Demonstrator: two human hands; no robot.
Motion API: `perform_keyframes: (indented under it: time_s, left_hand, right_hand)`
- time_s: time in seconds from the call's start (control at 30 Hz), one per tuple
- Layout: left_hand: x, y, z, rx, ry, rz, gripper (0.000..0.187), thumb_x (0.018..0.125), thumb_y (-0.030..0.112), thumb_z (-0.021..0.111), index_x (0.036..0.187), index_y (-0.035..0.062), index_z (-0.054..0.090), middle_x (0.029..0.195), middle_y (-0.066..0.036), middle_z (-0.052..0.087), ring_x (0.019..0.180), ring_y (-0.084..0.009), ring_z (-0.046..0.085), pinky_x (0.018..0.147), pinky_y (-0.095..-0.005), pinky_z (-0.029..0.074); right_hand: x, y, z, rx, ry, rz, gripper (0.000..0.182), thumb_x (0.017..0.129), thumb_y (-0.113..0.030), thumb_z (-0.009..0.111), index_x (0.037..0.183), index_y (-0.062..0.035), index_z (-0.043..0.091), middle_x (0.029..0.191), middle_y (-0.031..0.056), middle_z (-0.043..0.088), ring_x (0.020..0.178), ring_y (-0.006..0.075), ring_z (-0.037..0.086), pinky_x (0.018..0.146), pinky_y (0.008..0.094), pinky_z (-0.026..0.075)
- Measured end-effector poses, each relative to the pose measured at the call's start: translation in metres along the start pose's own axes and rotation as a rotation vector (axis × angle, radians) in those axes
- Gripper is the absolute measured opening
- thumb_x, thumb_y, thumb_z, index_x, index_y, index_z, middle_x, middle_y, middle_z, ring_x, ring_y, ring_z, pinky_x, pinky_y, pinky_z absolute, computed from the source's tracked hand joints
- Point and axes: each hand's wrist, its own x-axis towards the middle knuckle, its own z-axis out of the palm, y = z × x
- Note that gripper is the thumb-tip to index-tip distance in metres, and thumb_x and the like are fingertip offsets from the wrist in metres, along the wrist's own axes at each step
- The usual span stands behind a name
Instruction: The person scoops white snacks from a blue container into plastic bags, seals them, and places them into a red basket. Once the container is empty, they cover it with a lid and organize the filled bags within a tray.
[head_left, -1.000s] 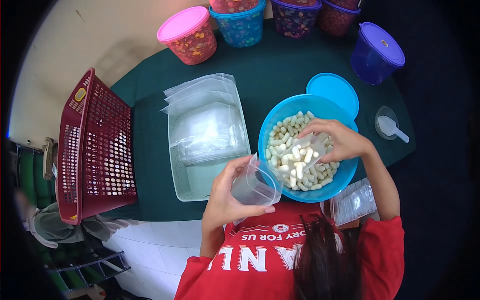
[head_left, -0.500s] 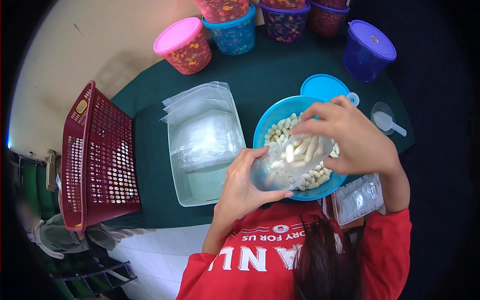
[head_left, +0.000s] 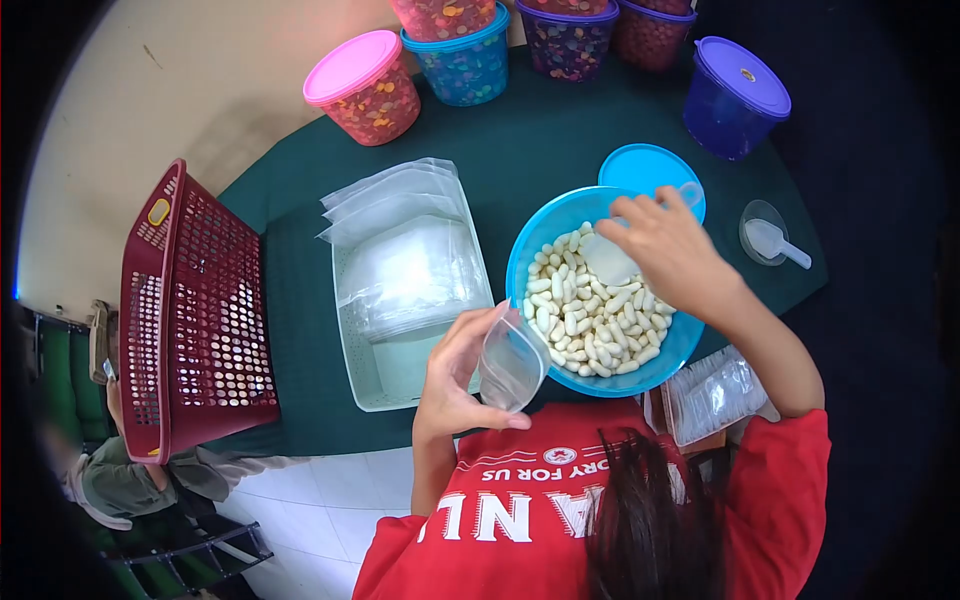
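Observation:
My left hand (head_left: 455, 375) is closed around a clear plastic pouch (head_left: 513, 362), its mouth spread wide and facing up; I cannot make out any pieces inside it. The pouch is beside the left rim of a round blue tub (head_left: 690, 345). Glossy white peanut-shaped pieces (head_left: 590, 315) fill the tub. Above them, my right hand (head_left: 665, 245) grips a translucent white scoop (head_left: 608, 260) whose bowl dips among the pieces. Part of the scoop is hidden behind the fingers.
Left of the tub, a pale tray (head_left: 385, 385) holds stacked clear pouches (head_left: 415, 275). A maroon basket (head_left: 195, 330) stands farther left. Behind lie a blue lid (head_left: 640, 165) and lidded buckets (head_left: 740, 95). At right is a small scoop (head_left: 770, 240) in a dish; a box of packets (head_left: 715, 395) sits below.
My right hand has moved the scoop from the pouch mouth, where it held white pieces, up and back over the tub. My left hand has drawn the pouch left and down.

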Motion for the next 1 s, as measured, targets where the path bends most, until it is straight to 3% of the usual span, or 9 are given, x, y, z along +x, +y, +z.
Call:
perform_keyframes:
  time_s: [0.13, 0.17, 0.2, 0.27, 0.57, 0.7, 0.77, 0.9, 1.0]
  left_hand:
    - [-0.002, -0.002, -0.003, -0.158, -0.085, -0.066, 0.100, 0.043, 0.023, 0.086, 0.127, -0.0029, 0.039, 0.117, -0.013, 0.044, 0.113, -0.0235, 0.044, 0.098, -0.0352, 0.031]
    - [-0.002, -0.002, -0.003, -0.163, -0.102, -0.072, 0.100, 0.043, 0.023, 0.086, 0.127, -0.0027, 0.038, 0.117, -0.013, 0.044, 0.113, -0.0234, 0.043, 0.099, -0.0352, 0.030]
    - [-0.001, -0.001, -0.002, -0.164, -0.102, -0.074, 0.100, 0.043, 0.023, 0.086, 0.127, -0.0027, 0.038, 0.117, -0.013, 0.044, 0.113, -0.0234, 0.043, 0.099, -0.0352, 0.030]
    - [0.000, -0.001, -0.001, -0.109, -0.073, -0.117, 0.110, 0.037, 0.042, 0.086, 0.125, -0.0052, 0.039, 0.116, -0.017, 0.047, 0.110, -0.0278, 0.047, 0.093, -0.0381, 0.035]
    - [0.000, -0.003, -0.001, -0.112, -0.063, -0.129, 0.110, 0.037, 0.042, 0.086, 0.124, -0.0063, 0.040, 0.117, -0.018, 0.046, 0.110, -0.0269, 0.047, 0.094, -0.0377, 0.035]
    - [0.000, -0.002, -0.001, -0.117, -0.058, -0.145, 0.110, 0.037, 0.043, 0.086, 0.124, -0.0064, 0.040, 0.116, -0.017, 0.046, 0.110, -0.0267, 0.047, 0.094, -0.0376, 0.035]
    - [0.000, -0.001, 0.001, -0.122, -0.036, -0.159, 0.110, 0.037, 0.043, 0.086, 0.123, -0.0064, 0.040, 0.116, -0.017, 0.047, 0.110, -0.0265, 0.047, 0.093, -0.0374, 0.035]
    - [0.000, -0.003, 0.000, -0.108, -0.051, -0.149, 0.110, 0.037, 0.044, 0.086, 0.124, -0.0059, 0.040, 0.115, -0.016, 0.047, 0.110, -0.0263, 0.047, 0.093, -0.0372, 0.035]
    - [-0.001, -0.004, 0.000, -0.118, -0.046, -0.150, 0.111, 0.037, 0.044, 0.086, 0.124, -0.0053, 0.039, 0.115, -0.016, 0.047, 0.109, -0.0263, 0.047, 0.093, -0.0371, 0.035]
  right_hand:
    - [0.013, -0.005, 0.043, -0.016, 0.095, -0.066, 0.037, 0.063, 0.001, 0.062, 0.098, -0.0085, 0.053, 0.093, 0.0076, 0.051, 0.092, 0.0210, 0.053, 0.085, 0.0383, 0.036]
    - [0.014, -0.006, 0.045, 0.075, 0.016, -0.024, 0.040, 0.067, 0.007, 0.054, 0.103, -0.0104, 0.052, 0.102, 0.0080, 0.052, 0.099, 0.0229, 0.051, 0.090, 0.0430, 0.033]
    - [0.015, -0.005, 0.044, 0.076, 0.014, -0.024, 0.040, 0.067, 0.007, 0.054, 0.103, -0.0104, 0.052, 0.102, 0.0080, 0.052, 0.099, 0.0229, 0.051, 0.090, 0.0430, 0.033]
    - [0.016, -0.001, 0.045, 0.187, -0.009, -0.019, 0.042, 0.066, 0.009, 0.055, 0.104, -0.0096, 0.052, 0.103, 0.0084, 0.052, 0.099, 0.0235, 0.051, 0.092, 0.0438, 0.033]
    - [0.012, 0.002, 0.046, 0.439, -0.141, -0.012, 0.053, 0.055, 0.007, 0.063, 0.103, -0.0126, 0.055, 0.105, 0.0089, 0.053, 0.101, 0.0256, 0.050, 0.097, 0.0432, 0.030]
    - [0.012, 0.001, 0.046, 0.464, -0.152, -0.009, 0.054, 0.054, 0.005, 0.065, 0.104, -0.0129, 0.054, 0.104, 0.0083, 0.052, 0.101, 0.0252, 0.050, 0.094, 0.0416, 0.031]
    - [0.010, -0.005, 0.044, 0.464, -0.061, 0.091, 0.049, 0.058, 0.008, 0.060, 0.104, -0.0105, 0.056, 0.102, 0.0079, 0.053, 0.094, 0.0251, 0.052, 0.089, 0.0388, 0.033]
    - [0.011, -0.009, 0.052, 0.503, -0.063, 0.086, 0.050, 0.057, 0.006, 0.062, 0.103, -0.0112, 0.056, 0.104, 0.0081, 0.053, 0.096, 0.0251, 0.052, 0.090, 0.0381, 0.033]
    - [0.011, -0.005, 0.048, 0.615, -0.164, -0.105, 0.052, 0.055, 0.001, 0.066, 0.104, -0.0110, 0.055, 0.106, 0.0085, 0.053, 0.100, 0.0255, 0.051, 0.091, 0.0390, 0.033]
